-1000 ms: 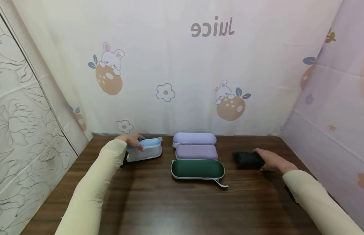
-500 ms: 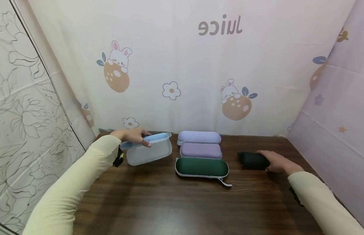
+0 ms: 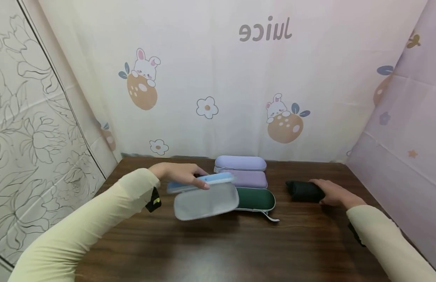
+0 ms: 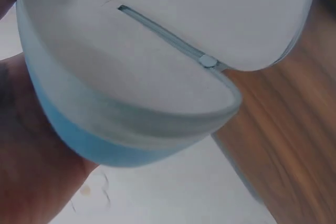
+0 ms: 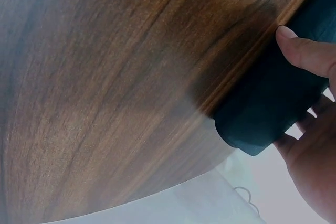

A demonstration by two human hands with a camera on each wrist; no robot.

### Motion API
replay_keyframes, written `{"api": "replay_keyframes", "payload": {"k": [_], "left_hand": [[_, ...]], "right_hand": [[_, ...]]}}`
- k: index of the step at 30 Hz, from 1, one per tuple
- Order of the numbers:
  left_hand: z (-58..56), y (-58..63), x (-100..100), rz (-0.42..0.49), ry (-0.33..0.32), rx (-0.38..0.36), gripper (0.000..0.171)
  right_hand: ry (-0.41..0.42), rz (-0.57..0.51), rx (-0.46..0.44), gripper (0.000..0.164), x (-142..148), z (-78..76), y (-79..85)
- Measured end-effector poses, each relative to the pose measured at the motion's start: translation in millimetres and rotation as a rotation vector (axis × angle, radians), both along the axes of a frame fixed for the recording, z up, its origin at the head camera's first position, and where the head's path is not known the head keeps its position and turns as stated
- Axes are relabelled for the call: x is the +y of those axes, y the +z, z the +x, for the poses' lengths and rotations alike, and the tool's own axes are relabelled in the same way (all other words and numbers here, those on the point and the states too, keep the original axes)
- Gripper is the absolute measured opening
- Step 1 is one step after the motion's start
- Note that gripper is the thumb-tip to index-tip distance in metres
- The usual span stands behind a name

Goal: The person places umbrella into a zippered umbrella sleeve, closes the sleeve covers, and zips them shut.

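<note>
My left hand (image 3: pixel 182 175) holds a light blue zip-up glasses case (image 3: pixel 207 201) above the table, thumb on its near side. The case hangs unzipped, its pale lid tipped down in front of part of the green case. In the left wrist view its whitish inside (image 4: pixel 131 66) shows nothing lying in it. On the right side of the table my right hand (image 3: pixel 332 192) grips the end of a black oblong case or pouch (image 3: pixel 304 191), which rests on the wood. The right wrist view shows the thumb on top of this dark item (image 5: pixel 252 103) and fingers around its far side.
At mid-table a green glasses case (image 3: pixel 256 199) with a wrist strap, a purple case (image 3: pixel 251 179) and a lavender case (image 3: pixel 240 162) lie in a column. A printed curtain (image 3: pixel 235 78) stands behind the brown wooden table (image 3: pixel 218 250).
My left hand has lifted the light blue case and brought it right and nearer, over the green case's left end. Its lid side has tilted toward me. The right hand keeps its grip.
</note>
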State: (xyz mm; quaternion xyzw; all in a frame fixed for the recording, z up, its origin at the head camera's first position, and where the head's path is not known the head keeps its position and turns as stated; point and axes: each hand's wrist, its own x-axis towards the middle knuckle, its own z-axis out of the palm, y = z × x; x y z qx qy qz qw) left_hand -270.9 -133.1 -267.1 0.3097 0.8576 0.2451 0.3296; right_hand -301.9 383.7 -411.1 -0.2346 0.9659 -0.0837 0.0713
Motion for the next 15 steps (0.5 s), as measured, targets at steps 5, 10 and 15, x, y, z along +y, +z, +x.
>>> {"api": "replay_keyframes", "payload": {"k": [5,10,15], "left_hand": [[10.2,-11.4,34,-0.037,-0.088,0.002,0.056],[14.9,-31.7,63,-0.075,-0.139,-0.029,0.062],[17.6,-56.0,80,-0.096,-0.17,-0.03,0.062]], "right_hand": [[-0.012,0.004,0.009,0.073,0,3.3,0.9],[-0.026,0.003,0.034,0.073,-1,6.8,0.4],[-0.046,0.032,0.046,0.073,-4,7.9,0.7]]}}
